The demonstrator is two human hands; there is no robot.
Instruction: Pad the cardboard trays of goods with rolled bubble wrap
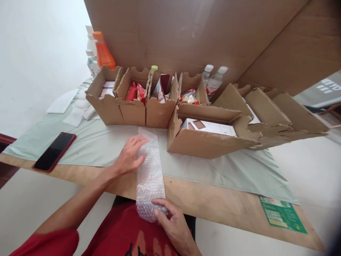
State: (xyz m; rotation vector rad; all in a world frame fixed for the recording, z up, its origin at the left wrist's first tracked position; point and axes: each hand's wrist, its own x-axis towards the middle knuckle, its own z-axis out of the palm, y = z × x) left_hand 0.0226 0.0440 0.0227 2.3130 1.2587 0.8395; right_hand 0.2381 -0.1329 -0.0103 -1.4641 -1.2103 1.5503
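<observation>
- Long, clear plastic bubble-wrap strip [149,169] overhangs the pale wooden table [213,202]'s near edge; probably light, floppy, best held by its sides.
- My left hand [131,154], loosely spread, touches it.
- My right hand [173,222] pinches its near end.

The grey panel [326,87] at far right bears white letters reading "EEYO", leading letter unclear. Print on the green card [283,214], bottle [215,81] and red shirt [114,227] is illegible.

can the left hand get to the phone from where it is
Likely yes: the left hand is at the bubble wrap, and only pale green cloth shows between it and the phone.
</observation>
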